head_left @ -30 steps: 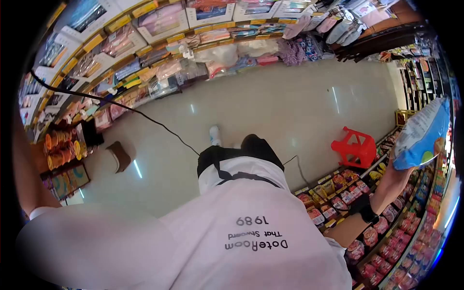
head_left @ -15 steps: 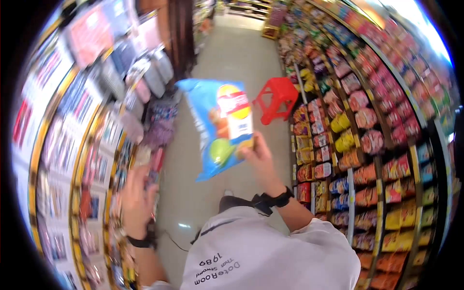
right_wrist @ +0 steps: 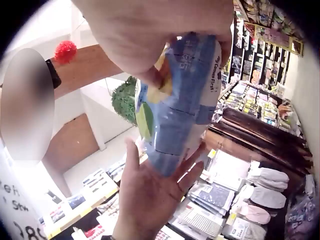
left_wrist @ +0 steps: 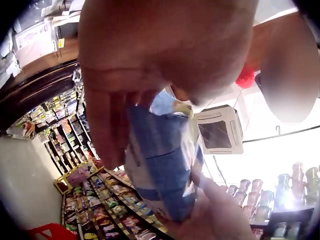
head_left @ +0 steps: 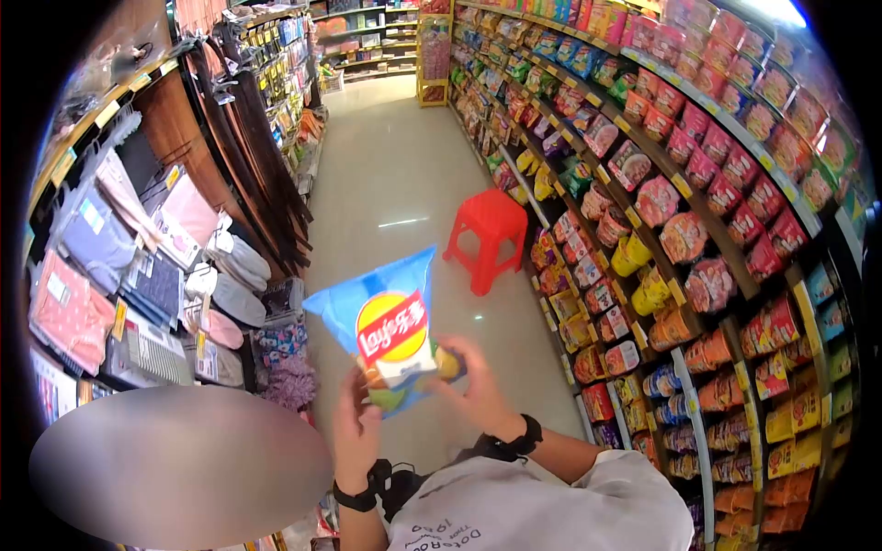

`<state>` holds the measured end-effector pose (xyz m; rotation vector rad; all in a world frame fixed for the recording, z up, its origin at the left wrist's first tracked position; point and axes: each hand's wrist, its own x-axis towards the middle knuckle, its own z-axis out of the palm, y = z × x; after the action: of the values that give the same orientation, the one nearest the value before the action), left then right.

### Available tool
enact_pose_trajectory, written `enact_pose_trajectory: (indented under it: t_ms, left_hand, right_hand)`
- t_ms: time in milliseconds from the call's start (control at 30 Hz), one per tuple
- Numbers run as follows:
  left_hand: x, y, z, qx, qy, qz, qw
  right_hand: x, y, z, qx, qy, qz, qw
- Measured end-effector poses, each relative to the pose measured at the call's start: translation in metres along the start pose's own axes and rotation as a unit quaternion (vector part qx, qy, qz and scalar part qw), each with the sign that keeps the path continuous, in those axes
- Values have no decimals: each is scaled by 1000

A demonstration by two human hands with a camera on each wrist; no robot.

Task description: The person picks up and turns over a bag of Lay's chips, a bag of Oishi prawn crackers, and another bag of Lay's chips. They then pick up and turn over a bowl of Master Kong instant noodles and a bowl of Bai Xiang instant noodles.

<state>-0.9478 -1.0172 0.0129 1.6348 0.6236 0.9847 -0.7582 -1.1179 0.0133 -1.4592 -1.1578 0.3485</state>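
Observation:
A blue Lay's chip bag point(head_left: 390, 331) is held up in front of the white shirt, its logo facing up in the head view. My right hand point(head_left: 478, 390) grips its lower right edge, thumb on the front. At the lower left edge, my left hand point(head_left: 356, 427) supports it with fingers fairly straight. The right wrist view shows the bag point(right_wrist: 182, 100) on edge, pinched from above by the right hand point(right_wrist: 165, 35), with the left palm point(right_wrist: 150, 200) beneath. In the left wrist view the bag point(left_wrist: 162, 160) lies between both hands.
A red stool point(head_left: 489, 234) stands on the aisle floor point(head_left: 367, 184). Packaged food fills the right-hand shelves point(head_left: 726, 266). On the left are folded cloth items point(head_left: 83, 312) and dark hanging belts or straps point(head_left: 248, 165).
The bag has come from the far right to in front of the body and turned its logo forward. The left hand has moved in to the bag. The view has swung toward the aisle.

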Motion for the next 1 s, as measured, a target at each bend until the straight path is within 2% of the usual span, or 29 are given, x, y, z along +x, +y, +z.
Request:
enact_pose_trajectory:
  t_ms: [33, 100, 133, 233, 267, 300, 333, 367, 400, 500, 533, 633, 667, 767, 900, 933, 1000]
  left_hand:
    - [15, -8, 2, 44, 0, -10, 999]
    - [43, -27, -6, 136, 0, -35, 990]
    - [59, -34, -9, 96, 30, -80, 992]
    - [110, -77, -39, 151, 21, -113, 982]
    - [128, -88, -43, 91, 38, -86, 991]
    - [148, -98, -50, 110, 29, -63, 991]
    - [168, -107, -61, 130, 19, -43, 990]
    - [197, -112, -70, 146, 12, -13, 989]
    - [222, -109, -79, 141, -4, -53, 989]
    - [291, -132, -105, 144, 6, -3, 990]
    - [319, -113, -107, 117, -12, 9, 993]
    - [391, -120, -113, 198, -59, 36, 978]
    - [410, -116, -110, 179, -77, 0, 981]
    - [461, -130, -100, 172, -106, 4, 979]
    - [520, -180, -81, 188, -104, 10, 977]
    - [536, -194, -74, 181, -94, 40, 978]
    - [575, -214, -60, 133, -99, -6, 986]
  right_hand:
    - [15, 6, 3, -35, 3, -25, 999]
    - [41, 24, 20, -21, -16, -30, 999]
    - [55, 31, 30, -17, -21, -26, 999]
    - [96, 56, 66, 18, -17, -6, 1000]
    - [107, 67, 80, 40, -9, 5, 999]
    - [120, 77, 94, 60, -2, 20, 998]
    - [138, 85, 105, 23, 9, -23, 999]
    - [161, 89, 117, 45, 16, -13, 999]
    - [183, 90, 128, 66, 20, -2, 998]
    - [242, 81, 148, 72, 29, 14, 997]
    - [268, 83, 151, 65, 31, 7, 997]
    - [320, 116, 165, 58, 77, -6, 995]
    - [331, 131, 168, 52, 85, 23, 995]
    - [366, 153, 178, 86, 145, 57, 984]
    - [425, 191, 168, 64, 132, 71, 987]
    - [444, 204, 165, 59, 127, 69, 988]
    - [473, 229, 154, 49, 114, 73, 990]
